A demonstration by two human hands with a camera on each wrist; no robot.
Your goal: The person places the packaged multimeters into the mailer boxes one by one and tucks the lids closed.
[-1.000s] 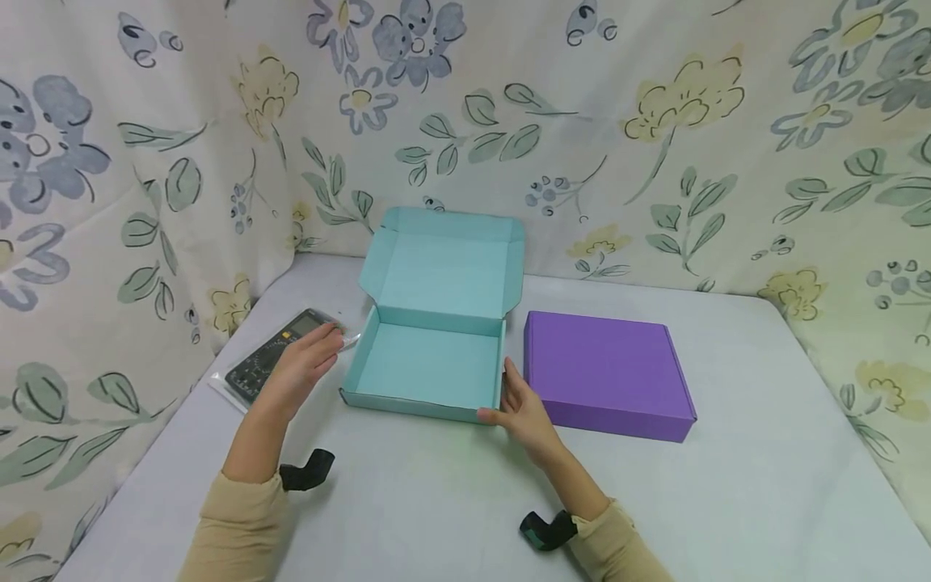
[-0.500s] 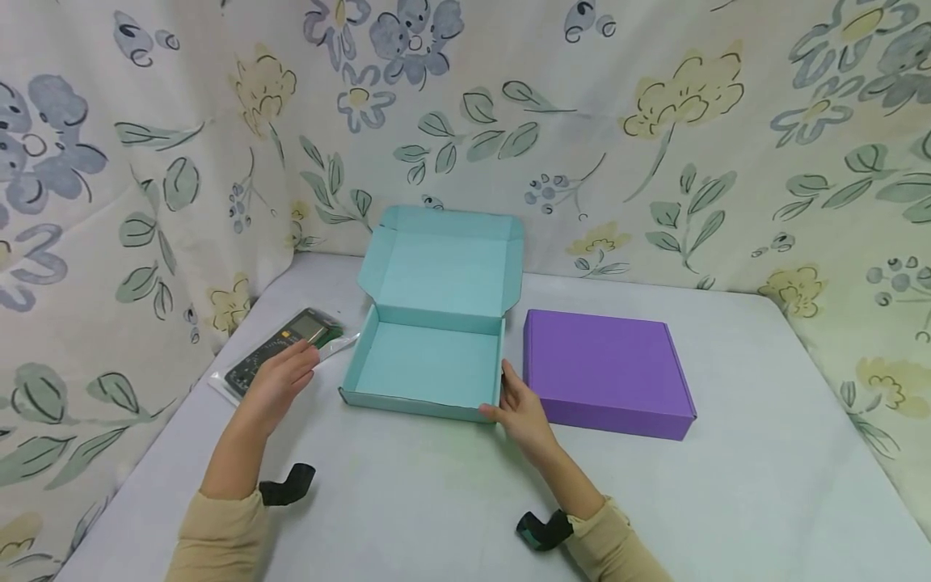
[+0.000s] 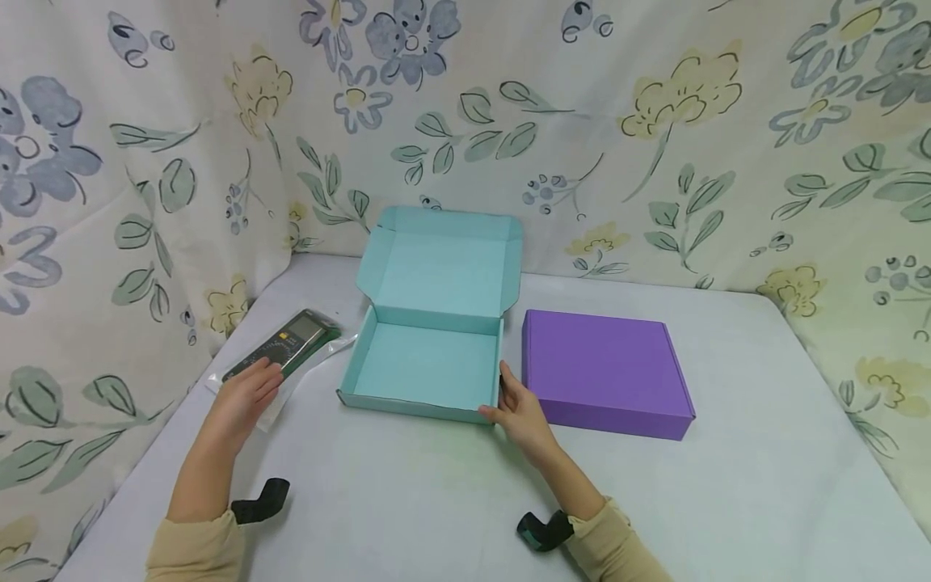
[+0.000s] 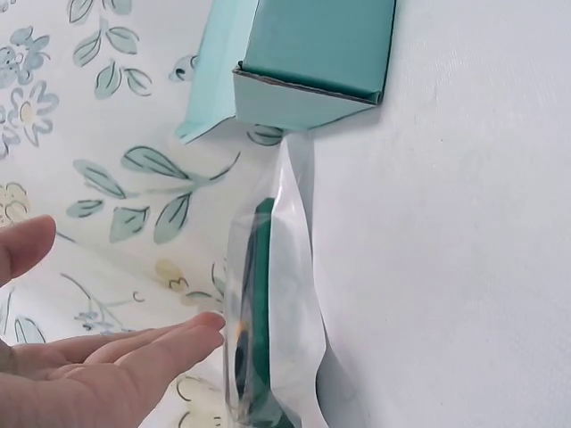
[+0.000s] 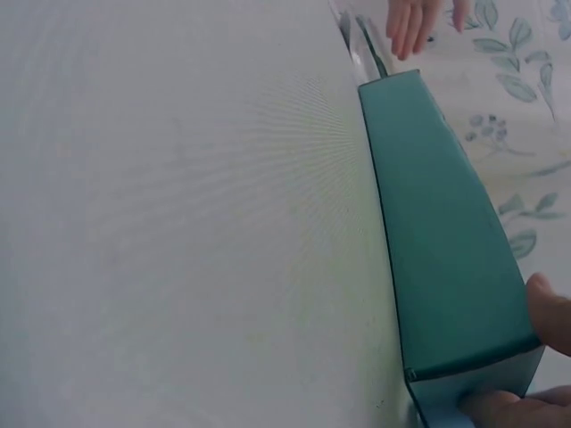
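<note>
A digital multimeter (image 3: 301, 331) with a dark face and green edge lies in a clear plastic bag (image 4: 294, 294) at the left of the table. My left hand (image 3: 243, 396) is over its near end, hiding part of the dial area. In the left wrist view the fingers (image 4: 169, 352) reach out straight, tips right at the bag, and the thumb stands apart. A teal cardboard box (image 3: 429, 364) stands with its lid (image 3: 447, 263) raised and nothing inside. My right hand (image 3: 527, 416) grips its near right corner, thumb on the front edge and fingers along the side wall.
A closed purple box (image 3: 607, 368) sits just right of the teal box, close to my right hand. White cloth covers the table (image 3: 407, 501). Behind and to the left hangs a floral curtain (image 3: 582, 162).
My left hand has moved left and toward me across the multimeter, uncovering its screen and more of the bag. The right hand stays on the teal box, which has not moved.
</note>
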